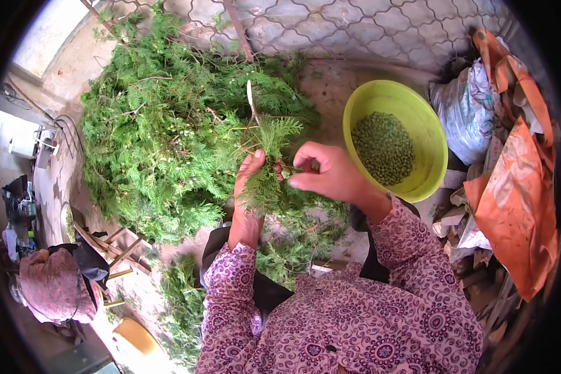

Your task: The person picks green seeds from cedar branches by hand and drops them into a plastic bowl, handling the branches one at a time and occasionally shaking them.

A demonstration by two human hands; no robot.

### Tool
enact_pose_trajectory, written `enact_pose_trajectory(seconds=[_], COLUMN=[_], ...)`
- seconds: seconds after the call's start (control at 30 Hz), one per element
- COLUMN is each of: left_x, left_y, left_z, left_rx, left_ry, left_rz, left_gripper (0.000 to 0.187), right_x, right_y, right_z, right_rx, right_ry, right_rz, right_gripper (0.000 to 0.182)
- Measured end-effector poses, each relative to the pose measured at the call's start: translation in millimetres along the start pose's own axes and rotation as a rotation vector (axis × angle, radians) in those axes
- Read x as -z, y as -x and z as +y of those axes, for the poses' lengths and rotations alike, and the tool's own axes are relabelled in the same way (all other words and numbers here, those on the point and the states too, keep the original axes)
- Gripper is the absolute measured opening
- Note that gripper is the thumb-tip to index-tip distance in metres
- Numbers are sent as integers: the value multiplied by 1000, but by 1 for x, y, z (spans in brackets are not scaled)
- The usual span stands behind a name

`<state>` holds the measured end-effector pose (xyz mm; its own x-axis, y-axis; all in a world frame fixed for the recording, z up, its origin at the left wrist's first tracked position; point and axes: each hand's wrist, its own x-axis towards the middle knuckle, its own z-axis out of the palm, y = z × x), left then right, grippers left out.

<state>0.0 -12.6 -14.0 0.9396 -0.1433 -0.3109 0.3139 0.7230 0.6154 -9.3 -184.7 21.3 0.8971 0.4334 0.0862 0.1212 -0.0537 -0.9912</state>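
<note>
A leafy green sprig (262,187) with a thin woody stem is held upright by my left hand (248,193), its fingers wrapped round the lower part. Close on its right is my right hand (333,171), thumb and fingers curled towards the sprig near small round green bits; what lies between the fingertips is too small to name. Behind both hands spreads a large heap of cut green branches (162,149). To the right, a yellow-green basin (427,134) stands with many small round green pieces (383,146) inside.
Wire mesh (355,31) runs along the back wall. At the right are a white sack (470,112), an orange bag (520,212) and wood pieces (480,274). On the left are a wooden frame (121,249), a cloth-covered object (53,283) and a yellow container (137,336).
</note>
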Motion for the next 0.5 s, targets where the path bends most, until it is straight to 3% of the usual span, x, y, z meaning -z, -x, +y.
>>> enact_pose_trajectory(seconds=[0.1, 0.23, 0.37, 0.43, 0.47, 0.5], left_x=[0, -1, 2, 0, -3, -7], left_y=[-1, -1, -2, 2, 3, 4], left_z=[-2, -6, -8, -8, -10, -14], left_rx=[18, 43, 74, 103, 104, 91], left_ry=[-54, -84, -32, -50, -50, -61], left_rz=[-58, -25, -71, -3, -6, 111], left_gripper=[17, 17, 18, 18, 18, 18], right_x=[-11, -9, -3, 2, 4, 6], right_y=[0, -2, 3, 2, 1, -1], right_z=[7, 16, 6, 5, 8, 10], right_rx=[245, 329, 166, 77, 77, 78], right_ry=[507, 640, 572, 220, 221, 83], right_rz=[137, 153, 48, -22, -19, -71], right_gripper=[27, 25, 21, 17, 17, 16])
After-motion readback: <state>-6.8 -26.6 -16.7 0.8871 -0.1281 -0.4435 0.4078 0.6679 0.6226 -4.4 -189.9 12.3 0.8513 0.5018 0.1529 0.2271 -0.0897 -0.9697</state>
